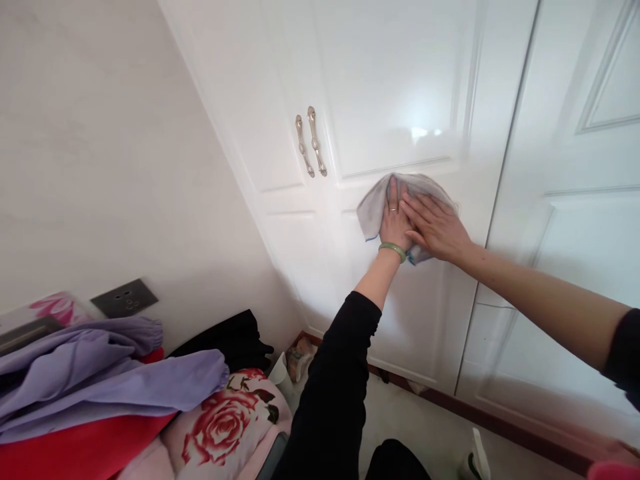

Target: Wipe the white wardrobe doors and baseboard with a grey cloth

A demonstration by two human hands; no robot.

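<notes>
Grey cloth (pixel 410 200), thin and limp, lies spread flat against a white wardrobe door (pixel 395 100) just below its upper raised panel. Only one view, from the head camera, looking down and forward.

Left hand (pixel 395 223) — flat on the cloth, fingers straight and pointing up, palm pressing, nothing clenched. A ring shows on one finger; a green bangle (pixel 393 249) sits at the wrist above a black sleeve (pixel 335 373). Right hand (pixel 436 227) — also open, laid slantwise with its fingers overlapping the back of the left hand and the cloth; forearm bare.

Judged handling: the cloth looks light and soft, with no stiffness of its own — its corners droop past the hands at the left and below. It likely slides easily on the glossy door, so it stays put only under palm pressure. A pinch at a loose corner or a bunched handful in the middle would hold it best.

Around: two brass handles (pixel 310 141) up and to the left of the hands, well apart from them. A wall socket (pixel 124 297) lower left. A purple garment (pixel 110 373) lies over red fabric (pixel 75 447) beside a rose-print pillow (pixel 225 420).
</notes>
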